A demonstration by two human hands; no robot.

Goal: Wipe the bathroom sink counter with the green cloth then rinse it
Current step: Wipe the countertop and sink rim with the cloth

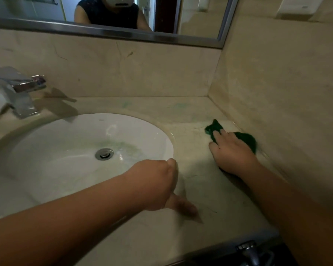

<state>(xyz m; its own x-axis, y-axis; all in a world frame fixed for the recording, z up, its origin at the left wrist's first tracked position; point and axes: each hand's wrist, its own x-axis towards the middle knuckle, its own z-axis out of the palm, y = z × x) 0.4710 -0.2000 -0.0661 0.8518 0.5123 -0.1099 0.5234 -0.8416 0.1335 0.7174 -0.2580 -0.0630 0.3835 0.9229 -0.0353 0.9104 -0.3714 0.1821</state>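
The green cloth (pixel 246 139) lies on the beige marble counter (pixel 215 191), to the right of the sink and close to the side wall. My right hand (pixel 231 153) presses flat on the cloth with its fingers spread and straight, and green corners stick out beyond the fingers and to the right. My left hand (pixel 160 186) rests on the counter right beside the sink's rim and holds nothing. Its fingers point down at the surface and are partly hidden under the hand.
The white oval sink (pixel 46 164) has a chrome drain (pixel 104 153) and a faint green tint in the water around it. A chrome faucet (pixel 20 93) stands at the back left. Green smears (pixel 126 104) mark the back of the counter. A mirror (pixel 112 14) hangs above and the side wall (pixel 286 96) closes off the right.
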